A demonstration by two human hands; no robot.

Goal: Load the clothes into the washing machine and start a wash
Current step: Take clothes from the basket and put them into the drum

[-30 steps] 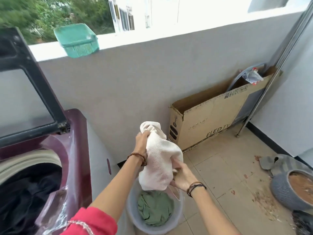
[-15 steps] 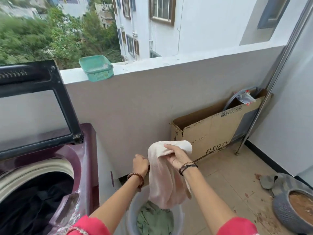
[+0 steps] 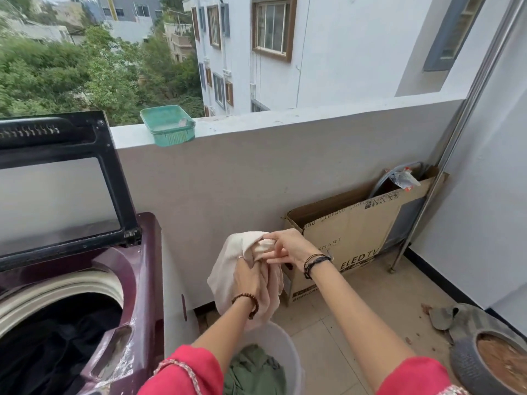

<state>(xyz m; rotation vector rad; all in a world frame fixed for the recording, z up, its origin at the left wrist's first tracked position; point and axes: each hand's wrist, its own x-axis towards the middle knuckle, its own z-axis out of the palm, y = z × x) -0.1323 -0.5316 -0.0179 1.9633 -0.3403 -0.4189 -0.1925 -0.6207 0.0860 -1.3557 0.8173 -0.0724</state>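
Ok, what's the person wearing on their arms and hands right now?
Both arms are bare from the elbow down, with bright pink sleeves; the left sleeve has a pale patterned trim along its edge. The left hand has a thin ring on one finger and a brown bead bracelet at the wrist. The right hand has dark cord bracelets at the wrist.

Pink sleeves (image 3: 185,372), brown bead bracelet (image 3: 247,302), dark cord wristbands (image 3: 315,262)
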